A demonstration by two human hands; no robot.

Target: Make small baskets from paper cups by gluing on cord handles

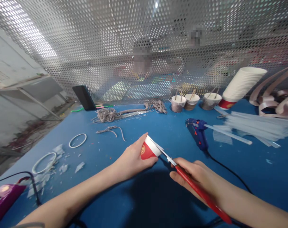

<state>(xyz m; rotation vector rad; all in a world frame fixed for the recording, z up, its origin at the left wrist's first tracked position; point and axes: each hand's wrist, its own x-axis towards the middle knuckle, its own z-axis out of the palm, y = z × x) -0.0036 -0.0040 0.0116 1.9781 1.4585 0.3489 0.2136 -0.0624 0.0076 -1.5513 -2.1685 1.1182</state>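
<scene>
Near the middle of the blue table, my left hand (131, 153) is closed round a red and white paper cup (150, 149), which lies tilted on its side. My right hand (193, 174) grips a pair of scissors (191, 180) with red handles. Their metal blades reach the white rim of the cup, one blade along its near edge; I cannot tell how deep any cut goes. Right of the cup lies a blue hot glue gun (198, 133) with a glue stick in its back end.
Grey cord bundles (108, 114) lie at the back, beside a standing phone (84, 97). Small cord-wrapped cups (178, 104), a leaning paper cup stack (244, 83), glue sticks (257, 125) and ribbon (276, 107) line the back right. White rings (77, 140) and scraps lie left, near a purple device (6, 199).
</scene>
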